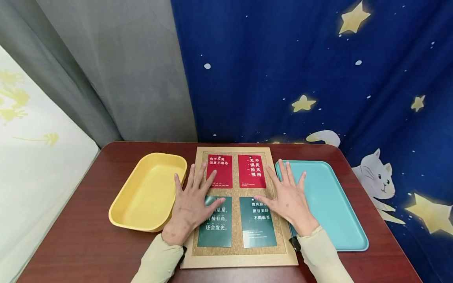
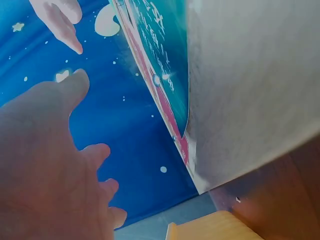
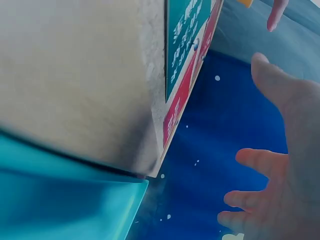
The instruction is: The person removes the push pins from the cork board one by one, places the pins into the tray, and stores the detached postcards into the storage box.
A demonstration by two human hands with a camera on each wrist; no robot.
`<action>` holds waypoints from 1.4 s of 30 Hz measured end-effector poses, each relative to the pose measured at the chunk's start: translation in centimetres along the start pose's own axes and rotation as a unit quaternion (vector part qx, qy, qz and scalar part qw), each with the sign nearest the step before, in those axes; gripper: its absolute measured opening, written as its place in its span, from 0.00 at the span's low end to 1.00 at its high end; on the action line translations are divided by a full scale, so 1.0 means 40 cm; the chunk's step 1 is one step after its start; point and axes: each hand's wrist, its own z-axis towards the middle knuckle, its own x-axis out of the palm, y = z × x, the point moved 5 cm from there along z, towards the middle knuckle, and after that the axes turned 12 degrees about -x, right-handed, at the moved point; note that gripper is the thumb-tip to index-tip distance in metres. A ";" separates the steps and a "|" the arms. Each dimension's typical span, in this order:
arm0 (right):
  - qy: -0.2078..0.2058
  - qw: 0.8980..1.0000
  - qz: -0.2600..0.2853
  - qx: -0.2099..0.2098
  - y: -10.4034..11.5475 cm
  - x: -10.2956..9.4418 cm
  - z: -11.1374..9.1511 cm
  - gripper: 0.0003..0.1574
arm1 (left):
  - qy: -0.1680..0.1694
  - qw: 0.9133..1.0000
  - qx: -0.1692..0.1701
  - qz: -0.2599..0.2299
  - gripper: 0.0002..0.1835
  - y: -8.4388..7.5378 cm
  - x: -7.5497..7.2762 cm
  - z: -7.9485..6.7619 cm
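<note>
A wood-framed cork board (image 1: 236,220) lies on the table with two red cards (image 1: 223,173) (image 1: 252,171) in its far half and two green cards (image 1: 214,239) (image 1: 260,224) in its near half. Pins (image 2: 157,80) show at the cards' tops. My left hand (image 1: 191,206) is spread over the board's left side, its fingers overlapping the left cards in the head view. Over the right side, my right hand (image 1: 288,198) is spread the same way, thumb above the right green card's top. Both wrist views show the hands raised off the board, holding nothing.
A yellow tray (image 1: 120,212) stands left of the board, partly behind my left hand. The blue tray (image 1: 336,212) lies to the right, against the board's edge. Behind the dark red table (image 1: 70,220) hang a grey curtain (image 1: 141,78) and a starry blue curtain (image 1: 255,78).
</note>
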 end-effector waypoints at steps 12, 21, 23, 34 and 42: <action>-0.053 0.998 0.037 -0.018 0.002 -0.020 -0.004 0.38 | 0.001 0.998 0.021 -0.055 0.38 -0.021 -0.012 0.006; -0.068 0.992 0.100 -0.036 0.015 -0.035 0.007 0.25 | -0.002 0.994 0.018 -0.110 0.30 -0.028 -0.023 -0.002; -0.067 0.990 0.115 -0.039 0.019 -0.035 0.010 0.24 | 0.008 0.993 0.013 -0.121 0.28 -0.028 -0.024 -0.007; -0.026 0.981 0.182 -0.061 0.067 0.002 0.020 0.16 | 0.025 0.991 0.003 -0.128 0.20 -0.014 -0.014 -0.026; -0.008 0.981 0.185 -0.052 0.082 0.008 0.024 0.11 | 0.042 0.991 -0.011 -0.126 0.23 -0.005 -0.006 -0.040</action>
